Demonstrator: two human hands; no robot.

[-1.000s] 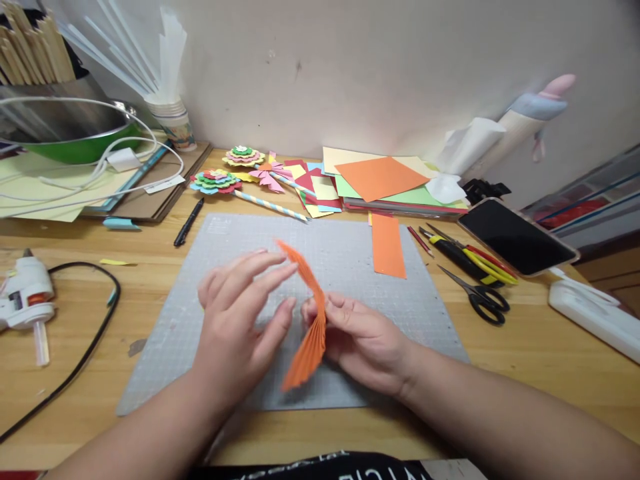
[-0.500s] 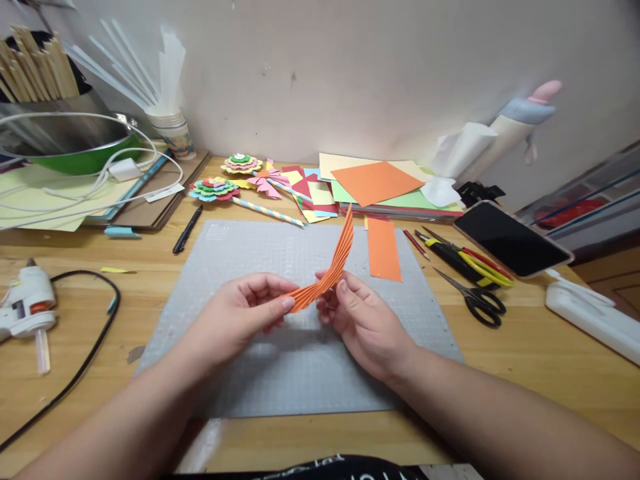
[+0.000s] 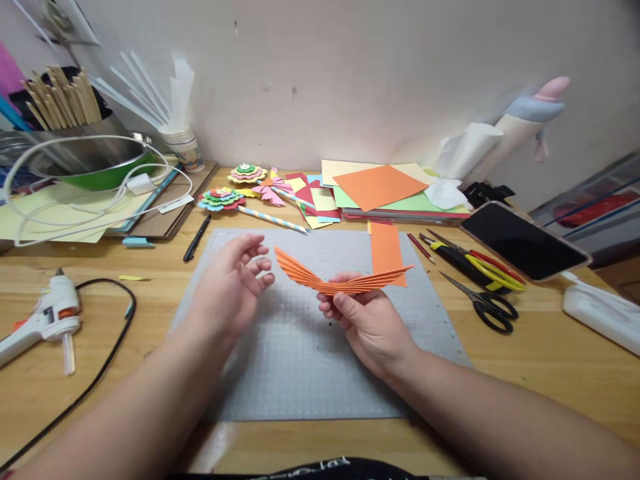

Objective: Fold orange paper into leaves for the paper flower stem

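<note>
Pleated orange paper point(image 3: 300, 273) is pinched at its middle between the thumb and fingers of my right hand point(image 3: 373, 325). Its folds spread out to both sides like a shallow bow. To the left, my left hand point(image 3: 235, 283) is apart from the paper, fingers loosely curled and spread, with nothing in it. Both hands are above a grey cutting mat point(image 3: 280, 373). A flat orange paper strip point(image 3: 386, 245) lies on the mat's far edge, partly behind the pleated piece.
At left lie a white glue gun point(image 3: 57, 313) with its black cord and a black pen point(image 3: 197, 239). Paper flowers point(image 3: 220, 199) and coloured sheets point(image 3: 380, 187) line the back. Scissors point(image 3: 493, 310), a cutter, a pencil and a phone point(image 3: 523, 240) are at right.
My left hand has let go of the pleated paper and moved left and up. The paper has swung from a steep slant to nearly level in my right hand. The view has shifted slightly.
</note>
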